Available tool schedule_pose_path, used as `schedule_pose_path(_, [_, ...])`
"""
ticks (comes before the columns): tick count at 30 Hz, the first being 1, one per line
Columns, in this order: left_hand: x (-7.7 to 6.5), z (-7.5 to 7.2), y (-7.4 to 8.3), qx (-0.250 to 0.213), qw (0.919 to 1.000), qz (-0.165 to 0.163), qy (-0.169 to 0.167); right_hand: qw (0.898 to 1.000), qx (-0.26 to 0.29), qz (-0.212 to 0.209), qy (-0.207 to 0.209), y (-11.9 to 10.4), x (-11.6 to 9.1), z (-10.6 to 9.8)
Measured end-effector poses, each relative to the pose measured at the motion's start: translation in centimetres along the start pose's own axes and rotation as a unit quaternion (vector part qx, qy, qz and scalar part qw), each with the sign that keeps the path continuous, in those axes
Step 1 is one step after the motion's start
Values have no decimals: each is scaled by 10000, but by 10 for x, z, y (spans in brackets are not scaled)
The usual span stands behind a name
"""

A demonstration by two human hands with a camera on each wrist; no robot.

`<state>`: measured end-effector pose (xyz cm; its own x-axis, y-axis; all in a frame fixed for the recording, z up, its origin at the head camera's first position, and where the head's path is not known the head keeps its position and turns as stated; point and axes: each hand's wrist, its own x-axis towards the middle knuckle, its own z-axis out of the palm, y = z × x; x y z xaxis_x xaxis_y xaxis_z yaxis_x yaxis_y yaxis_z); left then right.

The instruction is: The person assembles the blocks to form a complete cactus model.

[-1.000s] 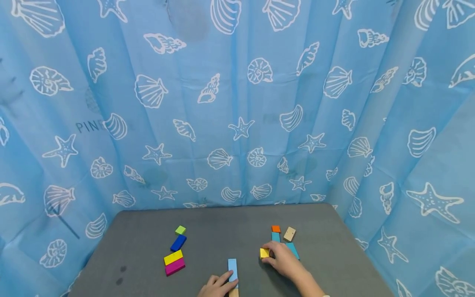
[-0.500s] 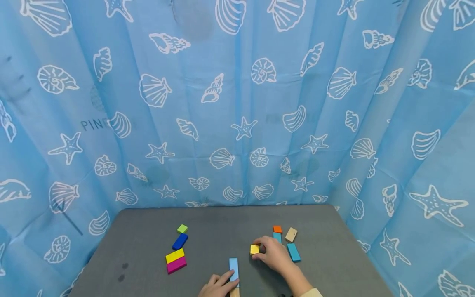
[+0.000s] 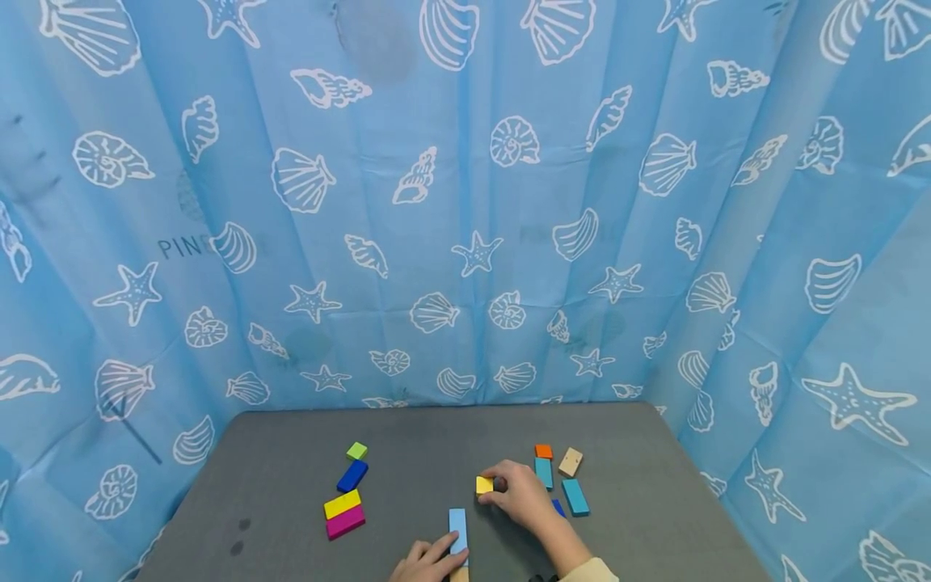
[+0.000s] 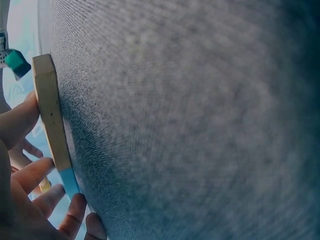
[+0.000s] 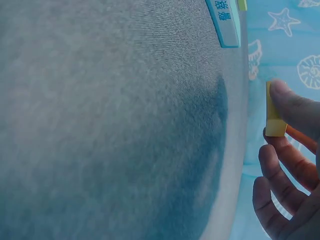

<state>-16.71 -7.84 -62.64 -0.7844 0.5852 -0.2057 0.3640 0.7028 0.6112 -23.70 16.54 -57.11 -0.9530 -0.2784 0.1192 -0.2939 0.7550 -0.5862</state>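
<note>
My right hand pinches a small yellow block between thumb and fingers. In the right wrist view, the yellow block is gripped at one end by the thumb, and the other fingers hang loosely below it. Near the front of the table my left hand rests its fingers across a light blue block. A plain wooden block lies end to end with that one, and the left thumb touches it in the left wrist view. Part of the wooden block is hidden under the hand in the head view.
Lime, dark blue, yellow and magenta blocks lie on the left. To the right are orange, wooden and teal blocks. A shell-print curtain hangs behind the grey table.
My right hand has moved left with the yellow block, away from the right-hand blocks. A blue block beside the forearm has come into view. The left hand stays on the light blue block.
</note>
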Motion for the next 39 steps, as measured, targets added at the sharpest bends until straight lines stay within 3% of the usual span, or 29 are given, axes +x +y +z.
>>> schedule_pose_path(6, [-2, 0, -2, -48, 9997, 213, 97, 9999, 148, 44, -54, -3, 10, 8])
schedule_pose_path(18, [1, -3, -4, -117, 9997, 185, -55, 9959, 815, 119, -385, -12, 22, 25])
schedule_pose_path(24, [2, -3, -4, -123, 9997, 202, -84, 9942, 860, 254, -594, -10, 26, 34])
schedule_pose_path(29, [2, -3, -3, -101, 9998, 139, -74, 9933, 889, 260, -691, -11, 27, 35])
schedule_pose_path(35, [2, -3, -4, -18, 9998, 186, -28, 9892, 945, 184, -1106, -15, 24, 34])
schedule_pose_path(39, [2, -3, -5, -19, 9998, 202, -5, 9887, 1015, 57, -1103, -17, 22, 33])
